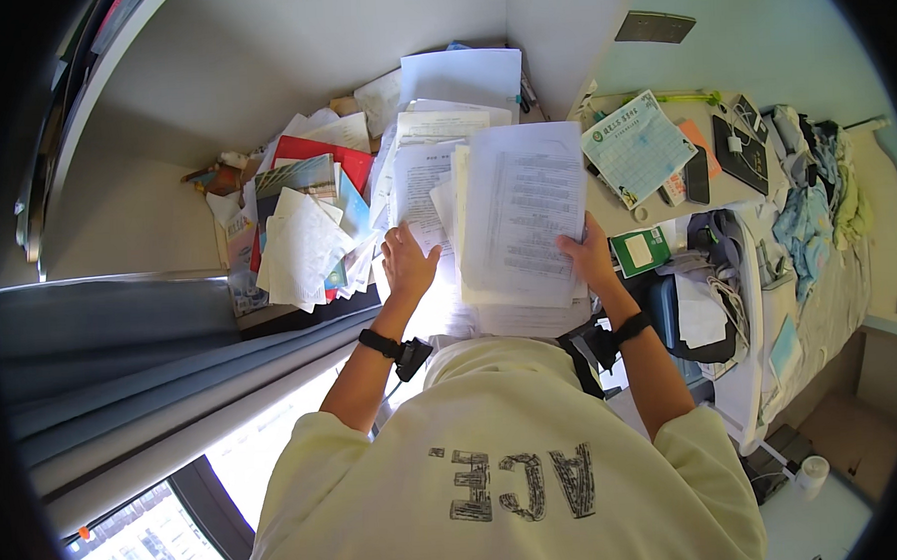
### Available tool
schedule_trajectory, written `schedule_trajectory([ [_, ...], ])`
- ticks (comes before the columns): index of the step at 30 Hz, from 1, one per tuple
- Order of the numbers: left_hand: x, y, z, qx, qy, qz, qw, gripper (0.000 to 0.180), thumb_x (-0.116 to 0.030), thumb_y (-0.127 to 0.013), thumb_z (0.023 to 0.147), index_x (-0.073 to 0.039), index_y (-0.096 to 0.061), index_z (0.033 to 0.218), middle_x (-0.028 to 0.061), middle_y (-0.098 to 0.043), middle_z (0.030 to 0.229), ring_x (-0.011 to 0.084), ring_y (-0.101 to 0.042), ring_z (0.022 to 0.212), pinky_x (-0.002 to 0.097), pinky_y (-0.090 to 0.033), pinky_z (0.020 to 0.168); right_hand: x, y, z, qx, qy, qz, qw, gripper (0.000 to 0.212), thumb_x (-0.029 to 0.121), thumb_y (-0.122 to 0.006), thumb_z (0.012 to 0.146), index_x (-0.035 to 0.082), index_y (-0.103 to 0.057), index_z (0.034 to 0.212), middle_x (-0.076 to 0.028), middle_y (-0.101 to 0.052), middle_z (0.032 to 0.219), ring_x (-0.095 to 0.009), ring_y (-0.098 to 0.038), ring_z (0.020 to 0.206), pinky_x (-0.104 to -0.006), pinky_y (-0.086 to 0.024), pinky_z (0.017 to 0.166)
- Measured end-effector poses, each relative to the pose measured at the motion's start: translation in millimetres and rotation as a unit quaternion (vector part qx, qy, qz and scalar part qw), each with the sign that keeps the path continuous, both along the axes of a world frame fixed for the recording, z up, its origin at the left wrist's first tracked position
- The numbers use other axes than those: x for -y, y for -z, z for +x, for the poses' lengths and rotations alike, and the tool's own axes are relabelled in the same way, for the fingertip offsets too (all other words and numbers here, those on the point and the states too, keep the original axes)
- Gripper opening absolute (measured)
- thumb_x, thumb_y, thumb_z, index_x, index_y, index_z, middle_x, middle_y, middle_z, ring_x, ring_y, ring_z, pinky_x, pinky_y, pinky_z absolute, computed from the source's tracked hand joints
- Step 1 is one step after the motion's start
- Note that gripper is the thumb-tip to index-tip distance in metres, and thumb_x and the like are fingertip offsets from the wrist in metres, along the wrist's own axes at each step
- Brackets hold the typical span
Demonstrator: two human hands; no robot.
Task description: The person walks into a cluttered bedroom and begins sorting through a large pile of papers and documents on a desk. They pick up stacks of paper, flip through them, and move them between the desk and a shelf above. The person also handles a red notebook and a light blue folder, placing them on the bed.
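Observation:
My right hand (590, 257) grips the right edge of a stack of printed sheets (526, 212), thumb on top and fingers beneath. The stack is upright before me, in front of other papers. To its left, my left hand (410, 262) is open, thumb apart from the fingers. It rests by the lower edge of another printed sheet (427, 191); whether it touches that sheet I cannot tell. Behind these lie more loose papers (442, 126) and a pale sheet (462, 77). Both wrists wear black bands with small devices.
On the left is a messy pile of creased papers (302, 241) with a red folder (348, 162). To the right lie a blue-white printed pad (639, 150), a black phone (697, 176), a green booklet (640, 252) and piled clothes (806, 204). A dark curtain (121, 334) hangs lower left.

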State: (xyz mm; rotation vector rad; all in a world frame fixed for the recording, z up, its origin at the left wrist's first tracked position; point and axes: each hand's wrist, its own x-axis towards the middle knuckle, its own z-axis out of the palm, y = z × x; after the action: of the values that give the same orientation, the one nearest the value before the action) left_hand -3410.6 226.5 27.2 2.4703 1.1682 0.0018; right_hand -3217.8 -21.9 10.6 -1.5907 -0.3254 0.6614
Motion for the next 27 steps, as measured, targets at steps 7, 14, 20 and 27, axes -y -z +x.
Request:
schedule_trajectory([
  [7,-3,-6,13,-0.004,-0.053,-0.043,0.998,0.085,-0.018,-0.079,0.072,0.001,-0.028,0.136,0.0266,-0.041,0.127,0.0441,-0.050,0.111,0.0475,-0.047,0.089,12,37,-13,-0.227,0.055,0.075,0.969,0.045,-0.007,-0.061,0.080,-0.003,-0.048,0.123,-0.015,-0.060,0.118,-0.024,-0.060,0.102,-0.0355,-0.048,0.093],
  [14,-17,13,8,0.171,-0.064,-0.116,0.976,0.065,-0.016,-0.071,0.078,-0.001,-0.036,0.129,0.0277,-0.065,0.096,0.0401,-0.066,0.086,0.0473,-0.052,0.076,-13,51,-35,-0.289,-0.006,0.082,0.954,0.053,-0.004,-0.064,0.077,-0.004,-0.047,0.127,-0.017,-0.059,0.122,-0.027,-0.057,0.111,-0.0388,-0.044,0.098],
  [20,14,-43,21,0.183,0.060,-0.137,0.972,0.036,-0.015,-0.058,0.089,-0.005,-0.045,0.121,0.0269,-0.063,0.076,0.0446,-0.063,0.073,0.0501,-0.048,0.063,-24,34,-38,-0.305,-0.017,0.106,0.946,0.051,-0.006,-0.064,0.078,-0.002,-0.048,0.127,-0.016,-0.058,0.124,-0.028,-0.058,0.110,-0.0398,-0.046,0.097],
  [27,64,-93,22,0.208,0.193,-0.128,0.950,0.027,-0.014,-0.053,0.093,-0.007,-0.046,0.118,0.0253,-0.058,0.065,0.0454,-0.059,0.063,0.0508,-0.043,0.054,-16,23,-31,-0.311,-0.044,0.099,0.944,0.048,-0.003,-0.064,0.080,-0.002,-0.049,0.126,-0.015,-0.058,0.124,-0.027,-0.059,0.110,-0.0394,-0.047,0.095],
])
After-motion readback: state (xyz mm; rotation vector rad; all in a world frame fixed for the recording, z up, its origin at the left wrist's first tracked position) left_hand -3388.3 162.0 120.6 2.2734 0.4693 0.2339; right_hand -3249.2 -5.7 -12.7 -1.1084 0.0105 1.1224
